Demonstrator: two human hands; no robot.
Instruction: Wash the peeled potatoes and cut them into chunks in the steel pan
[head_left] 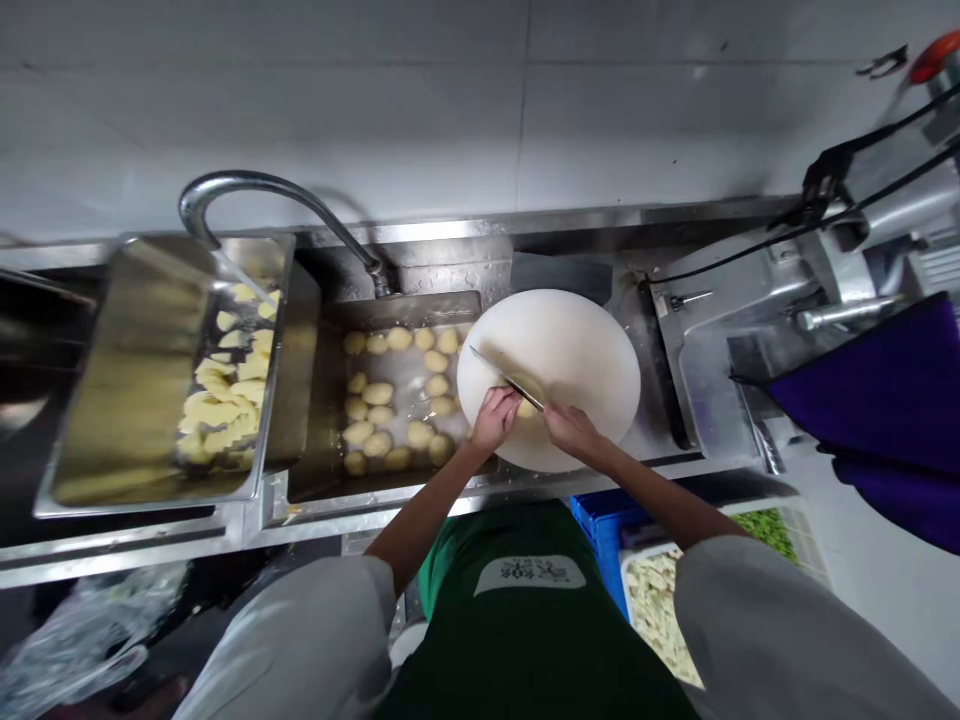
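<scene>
My right hand (571,432) grips the handle of a kitchen knife (495,368), whose blade points up and left over a round white cutting board (592,350). Beneath the blade lies a pale peeled potato (529,409), partly covered by the knife. The curled fingers of my left hand (495,415) press on the potato's left side, close to the blade. Left of the board, several whole peeled potatoes (379,393) sit in water in a sink (306,480).
Farther left, a deep steel container (97,420) holds potato slices (217,405) in water, under a curved faucet (262,180) with water running. A metal machine (847,270) with a black cable stands at the right. Below it are a blue crate (600,530) and a white tub of cut food (660,600).
</scene>
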